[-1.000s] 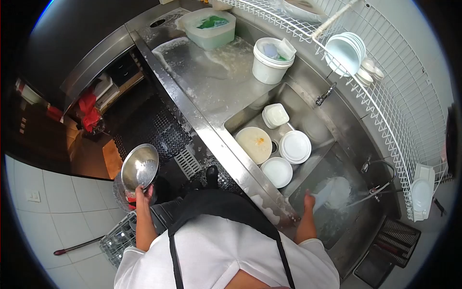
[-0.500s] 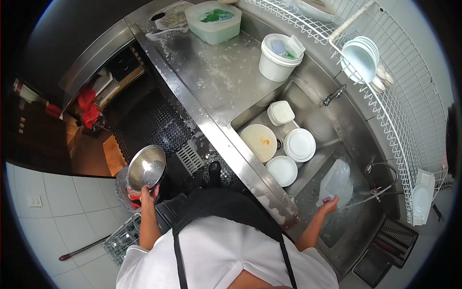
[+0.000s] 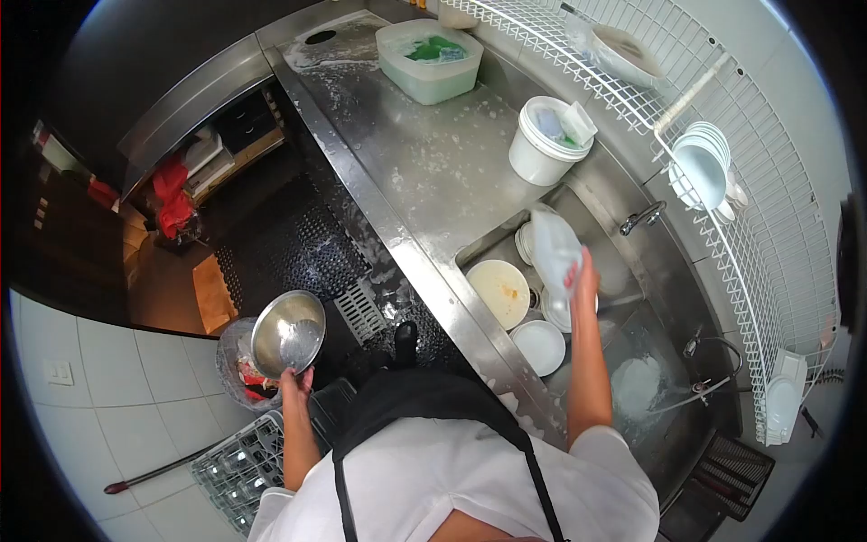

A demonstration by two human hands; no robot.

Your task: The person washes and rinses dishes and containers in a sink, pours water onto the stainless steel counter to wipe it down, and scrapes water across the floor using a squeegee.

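Observation:
My left hand [image 3: 295, 384] grips the rim of a shiny metal bowl [image 3: 288, 334], held out at the left over the floor and tipped so its inside shows. Below the bowl is a bin lined with a clear bag [image 3: 237, 361], with scraps inside. My right hand [image 3: 582, 278] is closed on a pale translucent plastic piece [image 3: 554, 242], whose exact kind I cannot make out. It is over the left sink basin, partly covering stacked white dishes. Near it are a cream-coloured bowl with orange residue [image 3: 499, 294] and a white plate [image 3: 538, 349].
Water runs from the hose tap [image 3: 700, 387] into the right basin. A white bucket [image 3: 545, 149] and a soapy tub [image 3: 429, 68] with green sponges stand on the steel counter. A wire rack [image 3: 722, 237] overhangs the sink. A glass rack [image 3: 239, 470] is at lower left.
My right hand has carried the plastic piece from the right basin's water up and across to the left basin. My left hand still holds the bowl, and the view has shifted slightly.

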